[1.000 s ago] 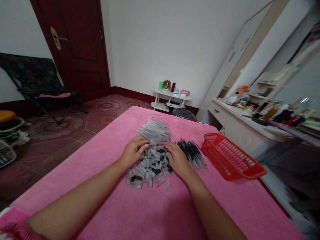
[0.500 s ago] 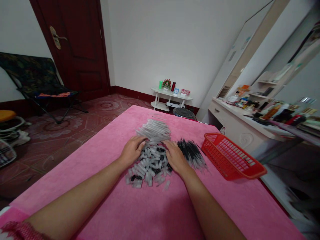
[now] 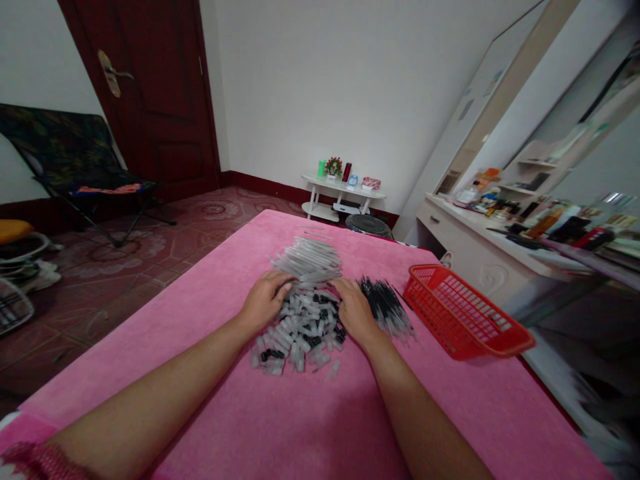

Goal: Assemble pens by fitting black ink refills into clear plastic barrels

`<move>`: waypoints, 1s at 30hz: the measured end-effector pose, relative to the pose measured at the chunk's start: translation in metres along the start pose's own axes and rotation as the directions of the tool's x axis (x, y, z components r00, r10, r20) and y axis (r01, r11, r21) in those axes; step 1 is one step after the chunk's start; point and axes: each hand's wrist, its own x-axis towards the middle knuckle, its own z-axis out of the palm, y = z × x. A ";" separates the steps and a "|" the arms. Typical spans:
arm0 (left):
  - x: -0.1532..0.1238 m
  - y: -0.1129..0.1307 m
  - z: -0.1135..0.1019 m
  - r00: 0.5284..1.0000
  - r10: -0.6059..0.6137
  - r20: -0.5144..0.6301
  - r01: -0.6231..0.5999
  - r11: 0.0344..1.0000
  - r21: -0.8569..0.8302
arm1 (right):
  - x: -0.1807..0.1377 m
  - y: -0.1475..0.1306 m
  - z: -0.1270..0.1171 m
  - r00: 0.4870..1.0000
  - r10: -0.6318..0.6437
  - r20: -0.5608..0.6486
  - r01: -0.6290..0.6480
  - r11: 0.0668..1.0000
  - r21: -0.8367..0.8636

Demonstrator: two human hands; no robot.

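A heap of short translucent pen caps and small black pieces (image 3: 300, 333) lies between my two hands on the pink cloth. My left hand (image 3: 267, 298) rests palm down at the heap's left edge, fingers loosely stretched and apart. On the opposite edge, my right hand (image 3: 354, 308) lies flat with its fingers extended, holding nothing that I can see. Just beyond the fingertips is a pile of clear, thin pen tubes (image 3: 310, 259). To the right of my right hand is a bunch of thin refills with black ends (image 3: 384, 307).
A red plastic basket (image 3: 465, 313) stands at the table's right side. The pink cloth (image 3: 240, 420) covers the table. Past it are a small white stand (image 3: 345, 187), a folding chair (image 3: 75, 153) and a dresser (image 3: 480, 233) crowded with bottles.
My right hand has shifted slightly right, away from the heap, uncovering more black pieces at its edge. My left hand has stayed nearly in place.
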 end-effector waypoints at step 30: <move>-0.007 0.042 0.001 0.958 -0.200 0.207 0.286 0.586 -0.758 | -0.004 -0.063 -0.027 0.999 -0.018 -0.035 0.021 0.994 0.103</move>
